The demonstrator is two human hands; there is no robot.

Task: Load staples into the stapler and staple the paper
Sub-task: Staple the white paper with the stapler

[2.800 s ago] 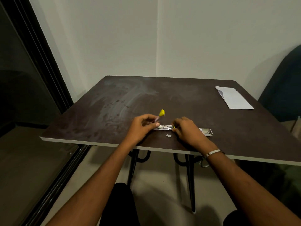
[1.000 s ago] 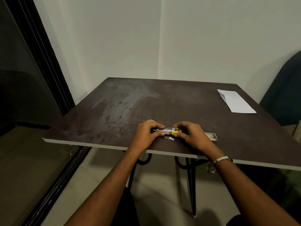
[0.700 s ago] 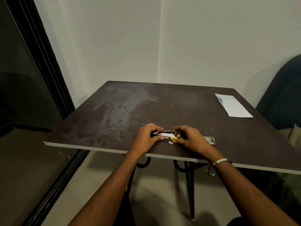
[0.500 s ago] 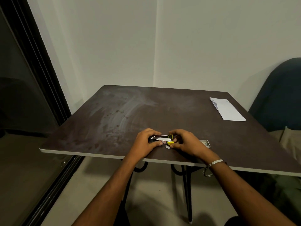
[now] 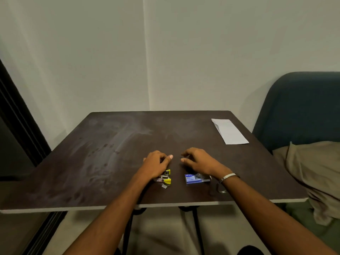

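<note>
A small yellow and black stapler (image 5: 164,176) lies on the dark table (image 5: 103,162), partly hidden under my left wrist. A tiny grey strip of staples (image 5: 164,186) lies just in front of it. The blue staple box (image 5: 195,178) sits to its right, below my right wrist. My left hand (image 5: 156,164) hovers beyond the stapler with fingers loosely curled and holds nothing. My right hand (image 5: 197,160) hovers beside it, fingers apart and empty. The folded white paper (image 5: 229,131) lies at the far right of the table.
A dark blue seat back (image 5: 301,107) and a beige cushion (image 5: 312,172) stand to the right of the table. A dark door frame (image 5: 16,122) runs along the left. The wall is close behind the table's far edge.
Both hands have let go of the stapler and moved forward past it. The stapler now lies closed on the table, and the blue box shows beside it.
</note>
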